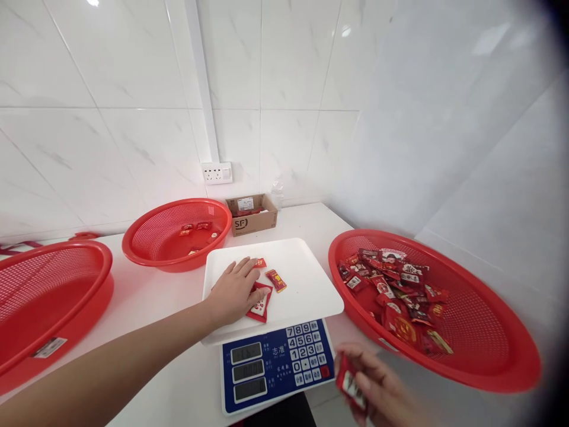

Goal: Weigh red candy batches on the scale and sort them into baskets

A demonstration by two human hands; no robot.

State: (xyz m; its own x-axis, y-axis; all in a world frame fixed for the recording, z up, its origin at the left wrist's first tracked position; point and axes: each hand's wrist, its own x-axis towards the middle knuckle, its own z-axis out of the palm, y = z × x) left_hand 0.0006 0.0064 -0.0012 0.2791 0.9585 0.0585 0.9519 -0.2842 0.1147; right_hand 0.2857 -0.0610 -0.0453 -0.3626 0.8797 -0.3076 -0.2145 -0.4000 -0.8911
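Observation:
My left hand [235,292] lies over the white tray [306,267] of a digital scale, fingers stretched out, partly covering a larger red packet [259,303]. At its fingertips a small red packet [260,263] shows in part. A red candy packet [277,281] with yellow lettering rests just right of that hand on the tray. In front of the scale, right of its blue keypad panel [278,365], my right hand [384,385] is closed on a red candy packet [350,382] with a white label. That hand is slightly blurred.
A red plastic basket [502,332] at right holds many candy packets. Another red basket [146,231] at back left has several packets; a third red basket [89,267] is cut off at left. An open cardboard box [260,222] stands near the tiled wall [288,71], below a socket [217,173].

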